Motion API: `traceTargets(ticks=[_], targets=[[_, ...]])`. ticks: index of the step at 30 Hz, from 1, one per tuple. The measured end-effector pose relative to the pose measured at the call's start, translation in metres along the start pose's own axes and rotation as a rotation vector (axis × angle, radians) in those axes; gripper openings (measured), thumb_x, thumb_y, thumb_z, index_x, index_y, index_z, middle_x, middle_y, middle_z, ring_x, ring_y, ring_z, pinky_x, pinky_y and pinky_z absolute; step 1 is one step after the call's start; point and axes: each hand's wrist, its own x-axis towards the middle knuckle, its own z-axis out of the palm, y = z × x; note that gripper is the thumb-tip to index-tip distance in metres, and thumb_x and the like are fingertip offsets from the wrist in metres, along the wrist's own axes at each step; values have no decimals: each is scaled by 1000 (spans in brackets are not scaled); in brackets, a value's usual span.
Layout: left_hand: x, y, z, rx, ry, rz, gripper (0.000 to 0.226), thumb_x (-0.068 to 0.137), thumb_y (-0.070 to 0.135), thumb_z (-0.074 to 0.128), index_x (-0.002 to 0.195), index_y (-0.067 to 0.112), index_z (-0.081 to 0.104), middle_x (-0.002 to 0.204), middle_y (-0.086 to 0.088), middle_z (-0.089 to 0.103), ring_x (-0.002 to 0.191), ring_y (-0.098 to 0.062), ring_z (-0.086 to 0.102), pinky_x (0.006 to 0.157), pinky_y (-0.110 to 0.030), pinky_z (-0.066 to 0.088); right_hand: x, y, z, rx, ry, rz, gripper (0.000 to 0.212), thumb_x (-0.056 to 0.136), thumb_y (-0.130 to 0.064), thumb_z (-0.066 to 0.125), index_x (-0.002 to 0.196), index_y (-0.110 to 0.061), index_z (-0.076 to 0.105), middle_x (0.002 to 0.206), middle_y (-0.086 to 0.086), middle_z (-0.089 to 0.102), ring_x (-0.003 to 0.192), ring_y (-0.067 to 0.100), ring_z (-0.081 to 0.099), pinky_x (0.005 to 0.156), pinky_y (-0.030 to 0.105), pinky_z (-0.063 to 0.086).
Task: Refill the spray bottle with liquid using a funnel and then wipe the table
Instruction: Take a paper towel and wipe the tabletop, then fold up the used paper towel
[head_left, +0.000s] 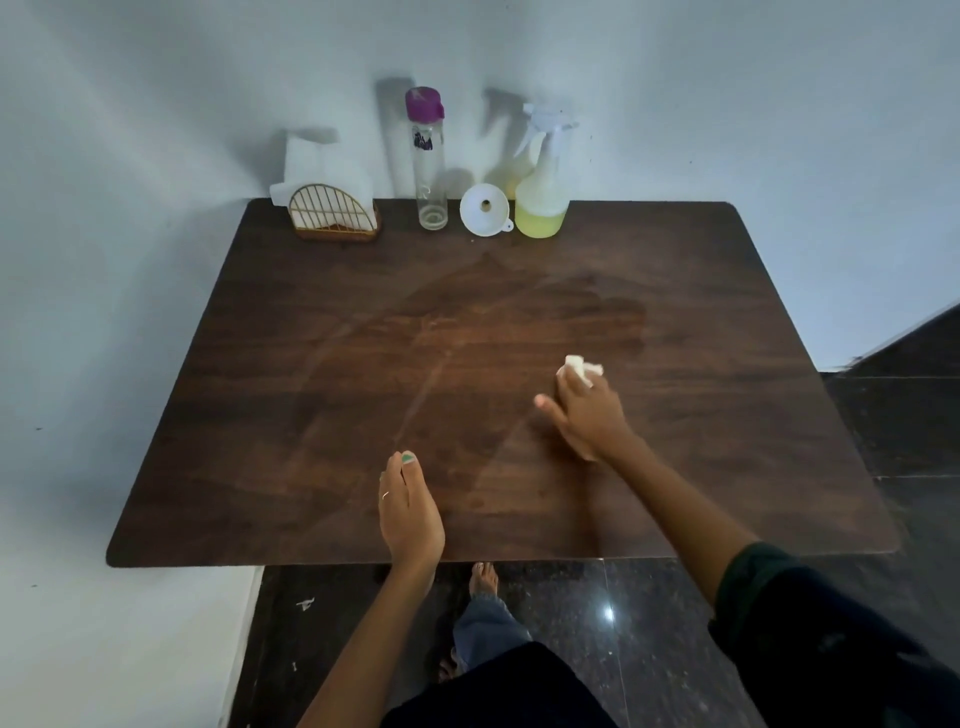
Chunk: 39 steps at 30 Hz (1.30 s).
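The spray bottle stands upright at the far edge of the bench, against the wall; its body is clear, its lower part filled with pale yellow liquid, its white trigger head fitted on top; the funnel is white, lies tipped with its mouth toward the camera, and sits just left of the bottle, touching or almost touching it; left of the funnel stands a tall clear flask with a purple cap, seemingly empty; further left of the bottle, at the bench's far corner, a wire holder carries white napkins. In front of the bottle, across the middle of the dark wood bench, a wide damp sheen with streaks shows.

The right hand lies on the bench well in front of the bottle; its grip is pressed down on a crumpled white tissue, fingers over the wad, thumb spread out to the side; the hand is blurred, so the finger curl cannot be told exactly. The left hand is near the bench's near edge, its grip loose, fingers straight and together, holding nothing.
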Motion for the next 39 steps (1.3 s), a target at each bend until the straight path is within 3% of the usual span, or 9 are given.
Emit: traceTargets(ticks=[4,10,17,21,23,26,29,33,39], targets=[[2,-1,1,-11,20,23,53,101,41,23,142,13,40,148,-7,42,140,-21,32,117,-44,23,-32,-63,16,72,-6,-158,90,82,-66,13,142,-3,37,154,12,28,139,35,25,112,42,27],[3,-2,2,-10,27,-14,51,100,40,27,141,13,42,147,-8,43,139,-23,34,116,-46,25,-65,-122,47,128,40,-324,30,92,-14,42,114,-2,57,118,11,55,105,29,52,85,40,51],[1,-3,-3,106,-69,18,45,101,34,30,142,17,40,155,-1,30,147,-15,12,118,-39,14,-71,-134,29,87,-11,-326,20,92,-3,48,102,-2,64,108,11,60,106,27,50,79,38,47],[3,-7,-8,194,-157,36,39,100,20,35,138,22,46,155,5,28,147,-14,7,118,-40,13,-65,-129,20,529,-115,-141,21,86,-3,59,94,-12,76,94,4,74,89,16,67,88,30,51],[1,-5,-11,185,-207,45,35,100,19,37,130,22,55,150,3,39,145,-17,19,116,-40,21,-66,-125,16,788,-147,-21,12,82,-6,68,86,-14,77,84,2,75,81,13,69,85,31,55],[-3,7,-11,53,-262,47,22,95,19,49,108,20,67,115,-2,67,109,-17,59,91,-33,47,-70,-120,9,1049,-168,64,16,76,-5,76,75,-21,74,78,2,73,80,20,71,81,41,59],[-7,27,-10,-49,-223,98,13,91,16,58,94,19,71,91,1,72,85,-9,65,72,-22,49,-69,-112,-6,1276,-163,143,14,77,1,74,78,-12,71,80,9,72,81,25,71,79,42,59],[-4,51,3,-74,-208,95,18,85,11,63,82,25,74,78,5,73,80,-14,70,77,-33,55,-62,-95,-21,1434,-158,222,12,78,-3,75,81,-12,68,70,-2,71,63,5,67,60,19,53],[-10,86,51,-131,-217,109,15,82,8,68,79,21,74,74,0,75,73,-14,73,79,-35,57,-44,-45,-39,1652,-72,248,10,80,5,70,81,-3,65,71,3,71,63,10,68,60,21,55]])
